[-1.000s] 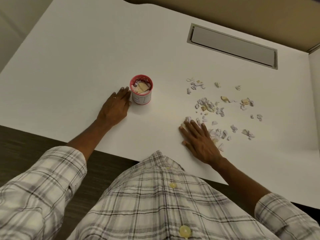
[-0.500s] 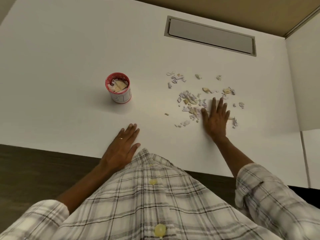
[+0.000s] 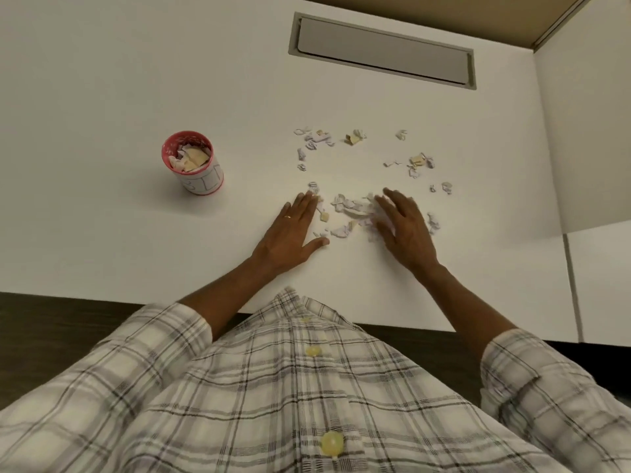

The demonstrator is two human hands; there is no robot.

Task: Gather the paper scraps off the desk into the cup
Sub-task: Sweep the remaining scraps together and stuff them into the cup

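Crumpled paper scraps (image 3: pixel 351 209) between flat hands, cylindrical cup (image 3: pixel 193 162) apart.

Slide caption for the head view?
Both hands, left hand and right hand, corral paper scraps on the desk; cup stands apart.

Surface: broad white laminate desk (image 3: pixel 119 80), dark floor along its near edge.
Cup: red-rimmed white paper cup (image 3: pixel 194 163), upright on the desk, up and to the left of the left hand (image 3: pixel 290 233), partly filled with scraps.
Scraps: torn white, lilac and tan paper scraps (image 3: pixel 351 209), bunched between the flat left hand and the right hand (image 3: pixel 403 230); looser bits beyond both hands.
Inset: long grey rectangular cover plate (image 3: pixel 382 52), flush in the desk, far beyond the right hand.
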